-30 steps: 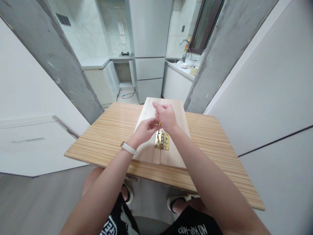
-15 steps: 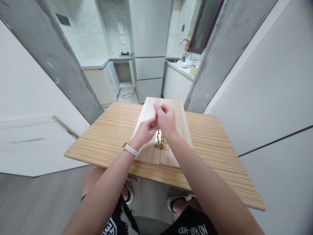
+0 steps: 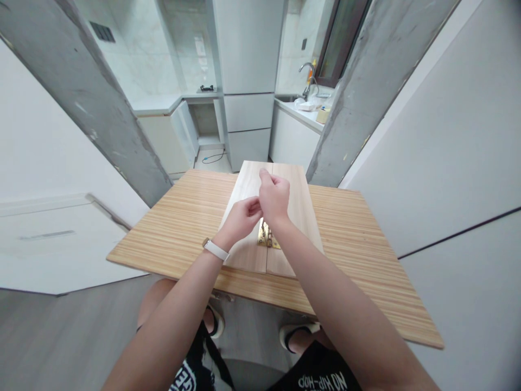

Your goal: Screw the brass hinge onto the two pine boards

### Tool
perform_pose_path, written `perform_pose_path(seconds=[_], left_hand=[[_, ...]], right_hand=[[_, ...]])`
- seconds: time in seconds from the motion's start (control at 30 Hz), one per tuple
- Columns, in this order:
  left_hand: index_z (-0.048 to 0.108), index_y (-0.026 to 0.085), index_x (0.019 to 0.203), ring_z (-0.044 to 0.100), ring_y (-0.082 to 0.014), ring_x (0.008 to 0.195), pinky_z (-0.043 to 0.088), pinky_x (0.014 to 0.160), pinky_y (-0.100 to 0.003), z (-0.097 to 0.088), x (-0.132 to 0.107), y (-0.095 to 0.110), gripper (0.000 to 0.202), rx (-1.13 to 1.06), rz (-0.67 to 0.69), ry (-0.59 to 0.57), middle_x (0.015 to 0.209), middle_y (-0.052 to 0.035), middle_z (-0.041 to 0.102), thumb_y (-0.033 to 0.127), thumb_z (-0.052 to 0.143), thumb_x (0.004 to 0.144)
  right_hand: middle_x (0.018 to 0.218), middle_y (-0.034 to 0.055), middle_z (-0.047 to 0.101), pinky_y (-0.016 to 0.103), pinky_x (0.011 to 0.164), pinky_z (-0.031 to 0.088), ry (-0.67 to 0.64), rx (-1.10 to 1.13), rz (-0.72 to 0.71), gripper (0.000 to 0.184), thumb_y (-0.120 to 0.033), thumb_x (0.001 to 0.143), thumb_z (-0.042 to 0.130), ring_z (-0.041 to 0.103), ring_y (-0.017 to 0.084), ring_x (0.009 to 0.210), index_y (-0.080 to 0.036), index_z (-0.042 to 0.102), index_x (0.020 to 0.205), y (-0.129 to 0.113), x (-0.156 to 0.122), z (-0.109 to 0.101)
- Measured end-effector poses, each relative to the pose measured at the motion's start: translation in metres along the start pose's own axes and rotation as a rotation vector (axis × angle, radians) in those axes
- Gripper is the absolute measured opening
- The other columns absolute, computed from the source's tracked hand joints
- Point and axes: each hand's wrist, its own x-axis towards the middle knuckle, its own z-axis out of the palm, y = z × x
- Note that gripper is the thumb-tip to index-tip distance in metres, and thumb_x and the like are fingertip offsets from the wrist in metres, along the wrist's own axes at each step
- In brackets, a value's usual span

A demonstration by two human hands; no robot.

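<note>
"NO HIP-HOP" on black shorts (image 3: 323, 382)

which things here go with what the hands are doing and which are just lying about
In hand: left hand, fingers curled, and right hand, fisted, both over the brass hinge; the two wooden boards it sits on; the table under them.
Lying about: tap, yellowish box on the counter, blue cable on the floor, black item on the far counter.

The right grip (image 3: 274, 198) and its wrist cover most of the brass hinge (image 3: 264, 237), leaving only a sliver in view. Whatever the closed right grip encloses is hidden. The fingertips of the left grip (image 3: 240, 217) are hidden behind it. Both forearms are cut off by the bottom edge. The clutter (image 3: 311, 105) beside the far tap (image 3: 306, 79) is too small to tell.
</note>
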Motion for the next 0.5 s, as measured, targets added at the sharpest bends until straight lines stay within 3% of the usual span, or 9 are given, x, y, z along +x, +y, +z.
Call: perform_pose_path(seconds=[0.13, 0.27, 0.33, 0.4, 0.5], left_hand=[[0.071, 0.013, 0.102, 0.073, -0.0228, 0.102, 0.059, 0.094, -0.036, -0.004, 0.003, -0.001, 0.017, -0.125, -0.042, -0.069, 0.105, -0.0112, 0.078, 0.022, 0.068, 0.088], [0.072, 0.013, 0.106, 0.073, -0.0246, 0.108, 0.058, 0.100, -0.040, -0.004, 0.004, -0.007, 0.023, -0.209, -0.060, -0.141, 0.108, -0.0129, 0.078, 0.028, 0.071, 0.090], [0.072, 0.012, 0.106, 0.075, -0.0248, 0.105, 0.058, 0.099, -0.041, -0.003, 0.004, -0.011, 0.024, -0.227, -0.069, -0.121, 0.105, -0.0131, 0.079, 0.030, 0.071, 0.090], [0.072, 0.012, 0.105, 0.076, -0.0244, 0.099, 0.059, 0.096, -0.041, -0.001, 0.002, -0.015, 0.025, -0.231, -0.075, -0.061, 0.101, -0.0128, 0.079, 0.030, 0.072, 0.089], [0.074, 0.011, 0.100, 0.076, -0.0242, 0.094, 0.061, 0.091, -0.040, 0.002, 0.000, -0.015, 0.024, -0.200, -0.069, 0.012, 0.097, -0.0118, 0.079, 0.030, 0.074, 0.086]], right_hand=[[0.047, -0.0059, 0.029, 0.029, 0.045, 0.024, -0.218, 0.073, 0.068, 0.052, -0.047, 0.089, 0.060, 0.029, 0.010, 0.044, -0.026, 0.029, 0.053, 0.001, 0.013, -0.008], [0.040, -0.0076, 0.029, 0.028, 0.040, 0.017, -0.654, 0.195, 0.173, 0.052, -0.045, 0.086, 0.064, 0.026, 0.009, 0.038, -0.026, 0.032, 0.048, -0.005, 0.026, -0.022], [0.039, -0.0084, 0.028, 0.027, 0.040, 0.016, -0.811, 0.218, 0.209, 0.054, -0.047, 0.084, 0.066, 0.024, 0.009, 0.037, -0.026, 0.032, 0.047, -0.008, 0.030, -0.026], [0.041, -0.0088, 0.028, 0.026, 0.041, 0.018, -0.832, 0.220, 0.210, 0.055, -0.051, 0.083, 0.067, 0.023, 0.008, 0.039, -0.026, 0.032, 0.048, -0.008, 0.030, -0.027], [0.047, -0.0068, 0.038, 0.025, 0.046, 0.026, -0.677, 0.196, 0.115, 0.051, -0.053, 0.086, 0.065, 0.031, 0.009, 0.045, -0.024, 0.039, 0.053, -0.007, 0.022, -0.023]])
